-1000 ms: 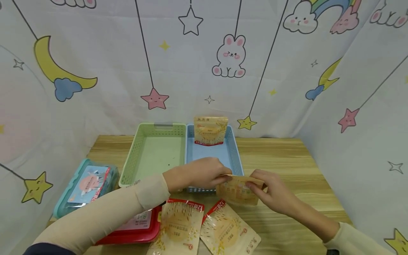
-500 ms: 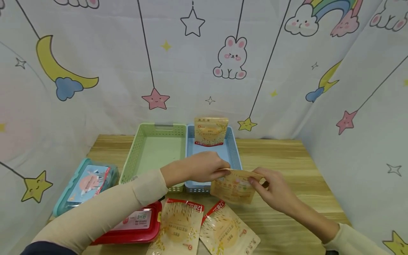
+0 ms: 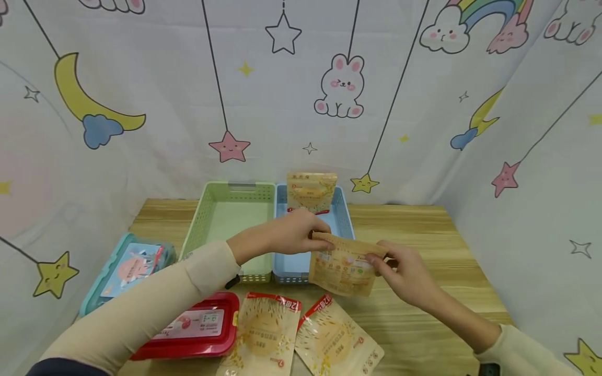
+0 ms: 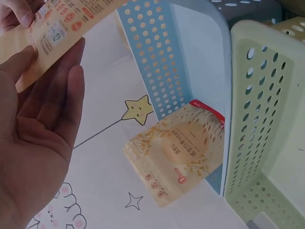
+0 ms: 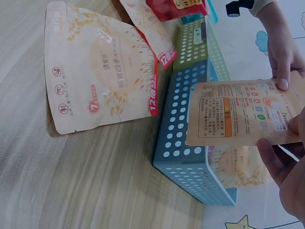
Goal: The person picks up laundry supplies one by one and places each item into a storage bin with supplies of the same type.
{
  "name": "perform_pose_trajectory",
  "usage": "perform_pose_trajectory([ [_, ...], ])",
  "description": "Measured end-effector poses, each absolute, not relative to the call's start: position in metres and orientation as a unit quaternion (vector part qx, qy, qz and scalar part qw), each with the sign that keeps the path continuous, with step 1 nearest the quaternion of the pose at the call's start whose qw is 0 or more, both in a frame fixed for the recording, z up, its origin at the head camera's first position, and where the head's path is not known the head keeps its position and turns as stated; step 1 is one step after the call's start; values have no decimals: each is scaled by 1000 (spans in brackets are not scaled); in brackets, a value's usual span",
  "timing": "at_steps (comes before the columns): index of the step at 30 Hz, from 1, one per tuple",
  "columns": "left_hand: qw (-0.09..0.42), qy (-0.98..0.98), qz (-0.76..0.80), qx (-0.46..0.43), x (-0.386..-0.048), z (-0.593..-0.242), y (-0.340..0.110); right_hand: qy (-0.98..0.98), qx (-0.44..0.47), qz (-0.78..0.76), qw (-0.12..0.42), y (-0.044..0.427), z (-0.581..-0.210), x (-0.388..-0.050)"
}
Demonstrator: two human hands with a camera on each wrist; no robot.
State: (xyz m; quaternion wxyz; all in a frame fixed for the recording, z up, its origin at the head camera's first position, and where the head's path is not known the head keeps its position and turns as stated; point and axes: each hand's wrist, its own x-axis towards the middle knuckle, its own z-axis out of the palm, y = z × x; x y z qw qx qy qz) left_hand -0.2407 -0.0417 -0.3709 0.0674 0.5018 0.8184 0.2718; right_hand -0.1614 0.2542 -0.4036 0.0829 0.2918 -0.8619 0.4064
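A beige printed pouch (image 3: 345, 266) hangs between both hands at the near end of the blue basket (image 3: 292, 261). My left hand (image 3: 296, 232) pinches its upper left corner, thumb on the side facing me. At its upper right edge my right hand (image 3: 404, 271) pinches it between thumb and fingers. In the right wrist view the pouch's back (image 5: 238, 112) shows dense small print. Another beige pouch (image 3: 311, 192) with a red strip stands upright at the far end of the blue basket; the left wrist view shows this pouch (image 4: 178, 152) leaning over the rim.
A green basket (image 3: 235, 209) adjoins the blue one on the left. Two beige pouches, one on the left (image 3: 263, 334) and one on the right (image 3: 336, 339), lie in front. A red-lidded box (image 3: 202, 326) and a teal-lidded box (image 3: 127, 271) stand at the left.
Both hands have lifted the pouch slightly and moved it away from me; the left hand shifted most, toward the blue basket. The pouch's printed back has turned more into view.
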Motion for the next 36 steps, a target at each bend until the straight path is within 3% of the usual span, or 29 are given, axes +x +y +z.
perform_pose_trajectory([
  [12, 153, 830, 295, 448, -241, -374, -56, -861, 271, 424, 76, 252, -392, -164],
  [21, 135, 830, 329, 429, -244, -371, -61, -859, 245, 439, 98, 249, -387, -168],
  [36, 51, 847, 319, 422, -252, -374, -68, -862, 252, 425, 115, 246, -384, -179],
])
